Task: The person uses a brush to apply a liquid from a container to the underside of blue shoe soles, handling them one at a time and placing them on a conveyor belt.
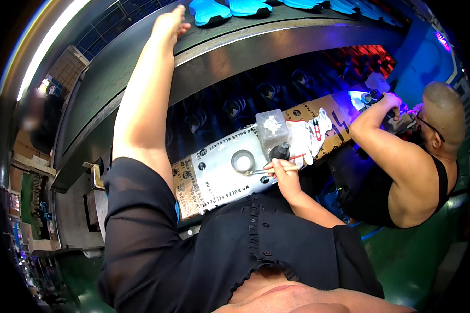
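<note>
- The right hand [282,177], just right of the round dish [234,163], is wrapped around a thin brush [292,168].
- The brush has a long, pale handle, and its tip is at the near edge of the dish (too tiny to see the hairs well).
- The dish looks like a fat, dark gray ring, pale inside.
- Past the dish, on its right, is a see-through box [266,137] with white stuff in it.
- Far past the dish, on its left, the left hand [171,25] is empty, fingers loose.
- Farthest past the dish, bright blue, curvy shoe soles [209,10] with black near edges sit in a row, one right beside the left hand.
</note>
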Motion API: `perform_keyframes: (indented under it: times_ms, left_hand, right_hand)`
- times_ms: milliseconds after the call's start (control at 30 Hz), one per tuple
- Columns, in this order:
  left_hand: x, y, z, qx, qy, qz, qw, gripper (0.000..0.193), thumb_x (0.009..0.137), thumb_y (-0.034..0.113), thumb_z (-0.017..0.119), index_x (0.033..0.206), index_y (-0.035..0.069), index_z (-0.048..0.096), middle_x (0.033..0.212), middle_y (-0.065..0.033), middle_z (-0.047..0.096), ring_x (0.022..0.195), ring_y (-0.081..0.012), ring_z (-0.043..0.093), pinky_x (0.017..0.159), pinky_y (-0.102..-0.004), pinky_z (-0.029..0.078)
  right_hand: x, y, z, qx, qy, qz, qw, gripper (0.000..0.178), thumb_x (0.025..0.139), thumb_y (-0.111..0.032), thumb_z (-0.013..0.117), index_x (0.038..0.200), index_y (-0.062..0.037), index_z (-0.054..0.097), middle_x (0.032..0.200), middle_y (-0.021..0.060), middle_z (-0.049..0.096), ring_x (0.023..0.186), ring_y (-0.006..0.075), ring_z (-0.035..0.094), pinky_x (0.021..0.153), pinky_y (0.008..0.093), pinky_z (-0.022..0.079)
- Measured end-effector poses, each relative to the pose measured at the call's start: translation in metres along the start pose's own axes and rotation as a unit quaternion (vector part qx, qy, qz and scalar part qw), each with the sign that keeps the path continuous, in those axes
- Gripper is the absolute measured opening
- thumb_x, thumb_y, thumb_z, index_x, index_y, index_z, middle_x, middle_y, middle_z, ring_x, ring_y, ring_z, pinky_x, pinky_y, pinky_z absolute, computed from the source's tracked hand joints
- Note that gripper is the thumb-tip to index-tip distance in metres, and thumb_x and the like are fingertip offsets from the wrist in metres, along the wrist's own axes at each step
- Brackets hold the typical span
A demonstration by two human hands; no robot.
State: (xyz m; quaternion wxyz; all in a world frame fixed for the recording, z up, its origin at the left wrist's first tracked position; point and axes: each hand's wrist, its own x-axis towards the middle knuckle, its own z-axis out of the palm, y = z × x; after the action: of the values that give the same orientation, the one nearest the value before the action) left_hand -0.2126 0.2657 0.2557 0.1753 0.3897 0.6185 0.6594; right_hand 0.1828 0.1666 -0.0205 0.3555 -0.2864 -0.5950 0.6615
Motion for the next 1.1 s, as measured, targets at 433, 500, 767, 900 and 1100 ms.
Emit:
perform_keyframes:
  times_ms: [433, 500, 767, 900, 1100]
  left_hand:
    - [-0.420, -0.183, -0.192, 0.569, 0.051, -0.108, 0.813, 0.048, 0.075, 0.022, 0.066, 0.116, 0.003, 0.051, 0.101, -0.0211, 0.058, 0.094, -0.0350, 0.056, 0.080, -0.0408, 0.046]
    - [-0.465, -0.194, -0.211, 0.654, 0.080, -0.211, 0.722, 0.058, 0.072, 0.030, 0.069, 0.120, 0.003, 0.048, 0.105, -0.0231, 0.056, 0.095, -0.0366, 0.056, 0.080, -0.0413, 0.046]
    - [-0.520, -0.290, -0.247, 0.452, 0.126, -0.223, 0.854, 0.084, 0.064, 0.034, 0.076, 0.127, -0.002, 0.033, 0.098, -0.0213, 0.061, 0.082, -0.0293, 0.062, 0.069, -0.0350, 0.050]
    - [-0.470, -0.229, -0.193, -0.216, 0.246, -0.457, 0.827, 0.017, 0.082, 0.021, 0.059, 0.089, 0.006, 0.055, 0.061, -0.0024, 0.054, 0.042, -0.0107, 0.044, 0.037, -0.0251, 0.034]
    - [-0.452, -0.187, -0.150, -0.339, 0.221, -0.321, 0.856, 0.021, 0.083, 0.024, 0.058, 0.091, 0.007, 0.049, 0.070, -0.0013, 0.049, 0.051, -0.0106, 0.042, 0.045, -0.0235, 0.037]
  right_hand:
    - [0.006, 0.014, 0.025, 0.035, -0.044, 0.020, 0.998, 0.032, 0.092, -0.023, 0.046, 0.079, 0.0010, 0.063, 0.068, 0.0042, 0.058, 0.060, 0.0082, 0.051, 0.056, 0.0197, 0.040]
    - [0.007, 0.016, 0.035, 0.029, -0.053, 0.021, 0.998, 0.033, 0.092, -0.024, 0.046, 0.079, 0.0010, 0.063, 0.068, 0.0042, 0.059, 0.060, 0.0083, 0.051, 0.056, 0.0200, 0.040]
    - [0.000, 0.020, 0.051, -0.021, -0.085, -0.001, 0.996, 0.035, 0.093, -0.026, 0.045, 0.079, 0.0009, 0.064, 0.067, 0.0043, 0.059, 0.062, 0.0090, 0.051, 0.057, 0.0214, 0.040]
    - [0.001, 0.015, 0.043, -0.044, -0.048, 0.031, 0.997, 0.036, 0.093, -0.026, 0.045, 0.078, 0.0014, 0.063, 0.066, 0.0045, 0.057, 0.060, 0.0087, 0.050, 0.056, 0.0217, 0.039]
    - [0.008, 0.013, 0.042, 0.013, -0.052, 0.031, 0.998, 0.035, 0.092, -0.025, 0.046, 0.080, 0.0031, 0.063, 0.066, 0.0051, 0.057, 0.062, 0.0086, 0.049, 0.056, 0.0206, 0.037]
